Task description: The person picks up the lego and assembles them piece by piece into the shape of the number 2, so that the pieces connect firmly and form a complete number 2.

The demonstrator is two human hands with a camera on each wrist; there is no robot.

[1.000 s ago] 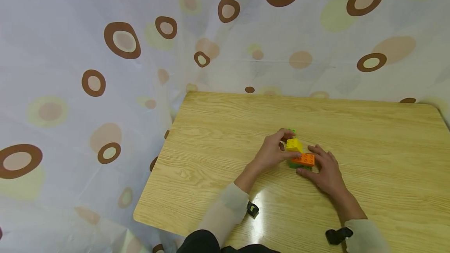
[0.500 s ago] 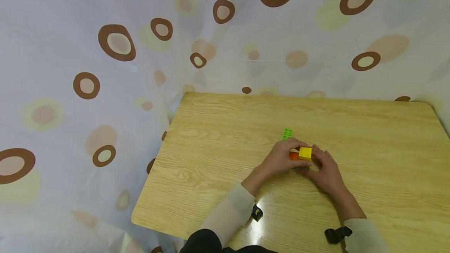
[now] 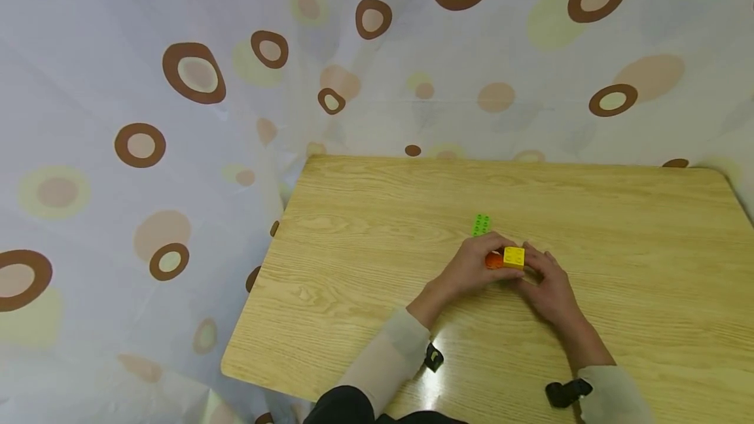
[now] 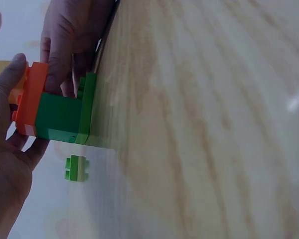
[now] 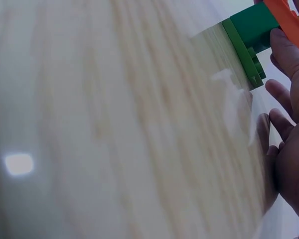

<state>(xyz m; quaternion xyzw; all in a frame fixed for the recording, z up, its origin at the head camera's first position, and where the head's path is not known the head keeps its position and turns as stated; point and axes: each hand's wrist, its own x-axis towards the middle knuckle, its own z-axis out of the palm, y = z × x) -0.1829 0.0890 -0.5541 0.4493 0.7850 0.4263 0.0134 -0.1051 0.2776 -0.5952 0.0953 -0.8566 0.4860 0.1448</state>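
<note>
My left hand pinches a yellow toy brick between thumb and fingers, at the right part of an orange brick. In the left wrist view the orange brick lies over a dark green block, which rises from a flat green base brick standing on the table. From the right, my right hand holds the stack, its thumb against the side of the dark green block below the orange brick. Much of the stack is hidden by the hands in the head view.
A separate light green studded brick lies on the wooden table just beyond the left hand. A patterned sheet hangs behind and to the left of the table. Both wrists wear small black cameras.
My left hand has moved right with the yellow brick, bringing it over the orange brick's right part. In the last half second hardly anything moves. The light green brick behind shows more.
</note>
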